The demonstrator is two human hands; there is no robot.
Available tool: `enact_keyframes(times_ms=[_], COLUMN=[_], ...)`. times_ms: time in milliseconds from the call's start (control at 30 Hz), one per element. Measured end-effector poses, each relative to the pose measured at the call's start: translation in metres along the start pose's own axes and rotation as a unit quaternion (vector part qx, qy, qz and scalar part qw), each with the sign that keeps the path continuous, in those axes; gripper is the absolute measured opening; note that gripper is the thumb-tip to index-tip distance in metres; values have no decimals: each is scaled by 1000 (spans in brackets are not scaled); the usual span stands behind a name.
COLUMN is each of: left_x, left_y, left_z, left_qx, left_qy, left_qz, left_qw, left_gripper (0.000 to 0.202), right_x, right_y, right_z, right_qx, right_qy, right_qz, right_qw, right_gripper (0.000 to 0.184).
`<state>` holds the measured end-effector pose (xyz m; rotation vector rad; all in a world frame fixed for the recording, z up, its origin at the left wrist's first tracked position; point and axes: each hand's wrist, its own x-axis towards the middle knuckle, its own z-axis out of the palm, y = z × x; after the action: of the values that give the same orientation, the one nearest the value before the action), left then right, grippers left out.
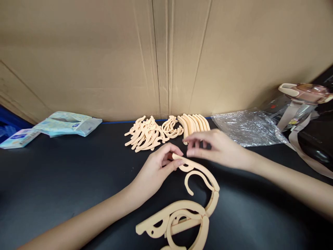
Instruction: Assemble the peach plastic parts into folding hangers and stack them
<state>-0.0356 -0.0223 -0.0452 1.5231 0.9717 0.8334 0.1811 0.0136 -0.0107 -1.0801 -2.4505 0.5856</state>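
My left hand (158, 168) pinches the upper end of a peach plastic folding hanger (201, 175), thumb and fingers closed on its tip. The hanger curves down over the black table (65, 180), and its hook arcs just beneath. My right hand (210, 147) hovers just above and right of that tip, fingers stretched out leftward and holding nothing. Near the front edge lies another folded hanger assembly (177, 218) of the same colour. Behind the hands sit piles of loose hanger parts (145, 135), hooks (171, 127) and a row of curved arms (194, 123).
A tall cardboard wall (166, 55) closes the back of the table. Blue-green packets (67, 123) and a smaller packet (18, 137) lie far left. Crinkled clear plastic (244, 126) and a pink-lidded water bottle (296, 104) with a strap lie at right.
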Motion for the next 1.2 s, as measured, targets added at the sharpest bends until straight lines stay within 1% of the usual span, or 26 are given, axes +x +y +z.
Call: enact_keyframes(times_ms=[33,100,167,233,300,367,433,533,600,667,733,800,833,900,967,1033,1067,1100,1133,1200], left_x=[0,0,-2,-3,-3,0,4,9,10,9,7,5,4,4,4,5,5,5,5,6], left_y=[4,14,24,32,37,39,40,40,41,42,42,41,40,38,39,41,43,45,46,47], left_z=[1,3,4,4,3,3,4,8,10,11,10,8,7,6,6,7,8,8,9,9], left_qx=[-57,-122,-142,-135,-110,-88,-87,-94,-93,-88,-72,-44,-31,-18,-31,-52,-63,-73,-80,-86], left_qy=[22,59,71,53,42,44,35,-11,-31,-36,-48,-75,-85,-86,-64,-44,-31,-14,8,57], left_qz=[-15,-44,-74,-95,-88,-64,-40,-14,-3,2,5,-4,-11,-20,-8,18,28,33,32,18], left_qw=[998,990,985,985,989,993,995,995,995,995,996,996,996,996,997,998,997,997,996,995], left_gripper=[18,24,30,27,21,19,22,26,26,27,27,27,26,26,30,31,30,29,29,31], right_x=[-4,-9,-10,-9,-7,-5,-4,-4,-3,-1,2,6,8,13,17,19,19,19,19,17], right_y=[-10,-24,-29,-27,-25,-24,-27,-36,-44,-51,-54,-53,-51,-44,-37,-33,-33,-33,-33,-33], right_z=[3,6,4,-1,-7,-13,-16,-21,-24,-28,-35,-44,-48,-55,-56,-51,-46,-41,-36,-28], right_qx=[55,104,145,192,223,236,236,249,250,220,164,107,91,101,142,168,166,153,128,38], right_qy=[-54,-53,-11,28,57,78,96,115,130,151,180,208,212,192,140,83,60,45,42,68], right_qz=[17,45,50,42,41,48,48,30,20,16,18,19,20,26,40,49,49,44,37,16], right_qw=[997,992,988,980,972,968,966,961,959,964,970,972,973,976,979,981,983,986,990,997], right_gripper=[26,22,19,18,20,23,25,29,31,32,32,33,34,34,36,42,46,48,47,37])
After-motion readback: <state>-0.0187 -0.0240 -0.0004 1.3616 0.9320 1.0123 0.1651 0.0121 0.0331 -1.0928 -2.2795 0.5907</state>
